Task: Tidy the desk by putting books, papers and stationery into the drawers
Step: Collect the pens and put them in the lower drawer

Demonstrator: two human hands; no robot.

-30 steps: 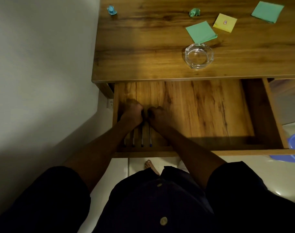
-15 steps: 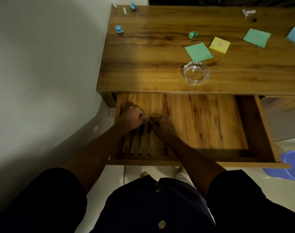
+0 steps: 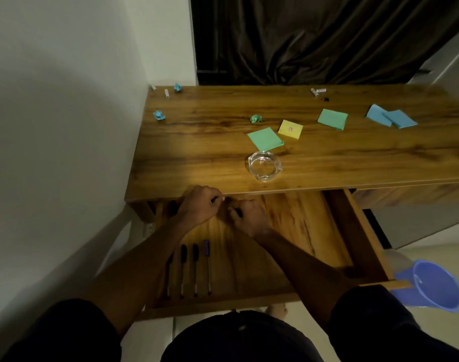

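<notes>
Dim room, pale wall on the left, dark curtain [image 3: 314, 37] behind a wooden table [image 3: 197, 152]. Table top, far to near: small white stationery pieces at the far left corner [image 3: 166, 93] and far right of centre [image 3: 318, 91]; two blue crumpled paper scraps [image 3: 178, 87] [image 3: 159, 115]; one green crumpled scrap [image 3: 256, 118]; two blue paper sheets overlapping at the right [image 3: 390, 118]; green sheet [image 3: 332, 118]; yellow sticky note [image 3: 290, 129] with a small pink mark; second green sheet [image 3: 265, 139] just beside it; clear glass ashtray [image 3: 265, 165] near the front edge. Drawer [image 3: 359, 244] beneath the table, pulled out toward the person. Contents: four pens [image 3: 195, 267] lying side by side at the near left, tips toward the drawer front, three with dark caps and one with a blue cap; remaining drawer floor bare wood. Left hand [image 3: 201, 207] at the far left of the drawer, just under the table edge, fingers curled; whether the grip holds anything cannot be told. Right hand [image 3: 248, 216] close beside it, fingers curled, a thin dark item showing at the fingertips, identity unclear. Blue plastic bucket [image 3: 432, 286] on the floor at the near right, beside the drawer corner. Dark sleeves and dark shirt at the bottom edge.
</notes>
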